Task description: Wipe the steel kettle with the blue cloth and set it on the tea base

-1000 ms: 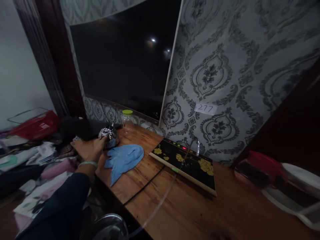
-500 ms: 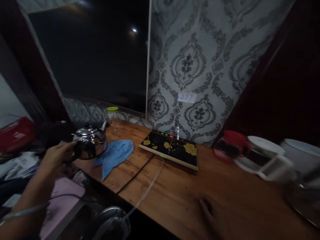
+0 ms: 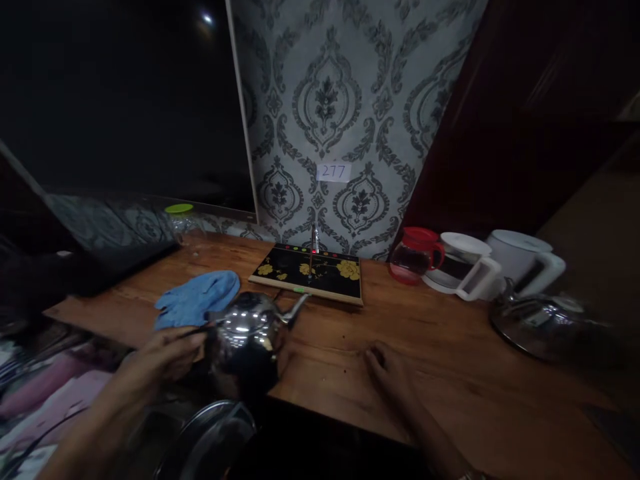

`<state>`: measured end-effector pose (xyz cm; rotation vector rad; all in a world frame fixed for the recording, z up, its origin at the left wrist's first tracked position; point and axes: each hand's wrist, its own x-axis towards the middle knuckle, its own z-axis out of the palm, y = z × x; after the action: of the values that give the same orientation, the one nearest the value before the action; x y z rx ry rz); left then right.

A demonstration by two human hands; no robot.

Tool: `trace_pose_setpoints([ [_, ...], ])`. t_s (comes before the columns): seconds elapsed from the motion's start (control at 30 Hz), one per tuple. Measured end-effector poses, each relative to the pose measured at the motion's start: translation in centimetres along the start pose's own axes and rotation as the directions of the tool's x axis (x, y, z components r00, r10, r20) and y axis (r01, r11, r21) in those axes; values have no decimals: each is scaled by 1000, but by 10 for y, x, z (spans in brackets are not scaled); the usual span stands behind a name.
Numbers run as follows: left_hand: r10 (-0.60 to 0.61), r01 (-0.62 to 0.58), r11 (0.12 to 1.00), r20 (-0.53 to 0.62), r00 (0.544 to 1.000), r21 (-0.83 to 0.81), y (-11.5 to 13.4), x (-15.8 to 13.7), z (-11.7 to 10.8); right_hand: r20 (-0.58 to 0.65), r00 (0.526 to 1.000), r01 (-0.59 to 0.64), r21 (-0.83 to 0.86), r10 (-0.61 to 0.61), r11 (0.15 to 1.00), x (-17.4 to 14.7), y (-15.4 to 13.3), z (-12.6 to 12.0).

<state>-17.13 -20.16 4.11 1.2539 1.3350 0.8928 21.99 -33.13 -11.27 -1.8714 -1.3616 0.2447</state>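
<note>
My left hand (image 3: 175, 350) is closed round the dark handle of a shiny metal teapot (image 3: 250, 340), holding it up by the front edge of the wooden counter. The spout points to the right, toward the tea stove. My right hand (image 3: 385, 370) rests on the counter to the right, fingers curled in and nothing visible in them. Behind the teapot lies a blue cloth (image 3: 203, 293). A flat black tea stove (image 3: 325, 270) with gold flowers and a thin upright tap stands against the wall, a red light lit on its panel.
A red-lidded glass jug (image 3: 413, 257), a white-handled coffee pot (image 3: 457, 263), a white jug (image 3: 517, 257) and a second metal kettle (image 3: 543, 327) line the right side. A glass jar with a green lid (image 3: 185, 227) stands at back left. Below the edge is a round glossy rim (image 3: 215, 427).
My left hand has brought the teapot from the far left toward the middle, in front of the blue cloth. The head view has turned to the right. My right hand stays over the counter.
</note>
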Motion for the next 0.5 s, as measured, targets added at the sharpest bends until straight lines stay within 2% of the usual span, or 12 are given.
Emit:
trace_pose_setpoints([
  [0.03, -41, 45, 998, 118, 992, -38, -2, -2, 17, 2, 1000, 1, 4, -1, 1000, 0, 1, 0],
  [0.1, -52, 75, 994, 257, 965, -84, -4, -6, 48, 2, 1000, -2, 12, 2, 1000, 1, 2, 1],
  [0.17, -13, 51, 992, 304, 953, -115, -4, -10, 74, -2, 1000, -8, 31, 8, 999, 1, 1, 0],
  [0.33, 74, -21, 986, 326, 943, -164, -8, -16, 121, -13, 1000, 3, 85, -2, 996, 1, -1, -2],
  [0.5, 81, -21, 979, 287, 954, -205, -21, -18, 147, 4, 1000, -8, 95, 7, 995, 1, 1, -4],
])
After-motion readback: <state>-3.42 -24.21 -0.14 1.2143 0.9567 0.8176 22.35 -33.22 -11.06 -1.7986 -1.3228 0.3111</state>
